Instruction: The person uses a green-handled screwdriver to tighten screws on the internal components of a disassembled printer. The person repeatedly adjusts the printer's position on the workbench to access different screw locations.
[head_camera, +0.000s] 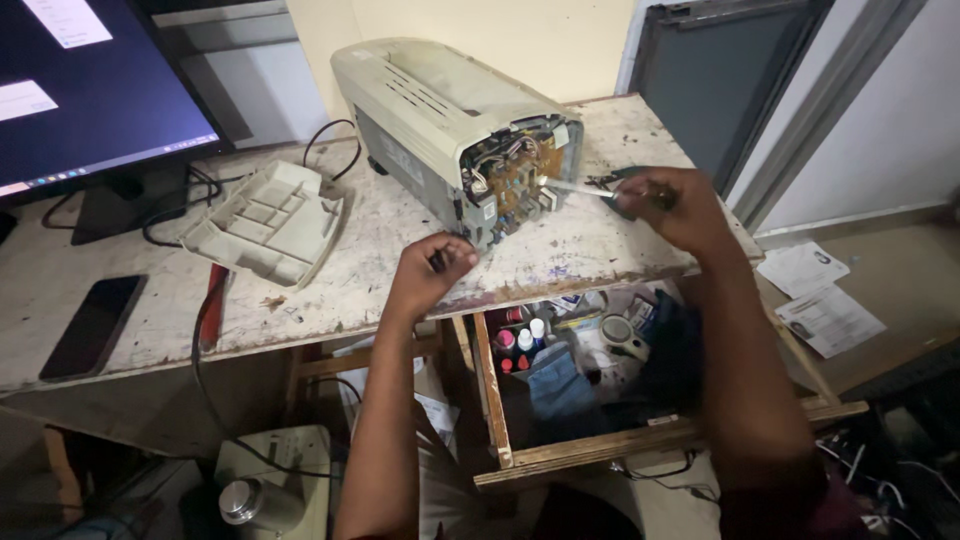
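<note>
Two hands are raised over the worktop beside an opened printer. A small dark tool is gripped in the left hand; a thin white strip, reaching the printer's exposed circuit board, is pinched by the right hand.

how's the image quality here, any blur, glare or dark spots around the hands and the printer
Head view: the printer and worn table are evenly lit and fairly sharp; the right hand and its pale tool look slightly motion-softened; the left hand is clearer; the monitor glows bright with washed-out windows; below the table edge falls into deep shadow; the edges bow from the wide lens.
</note>
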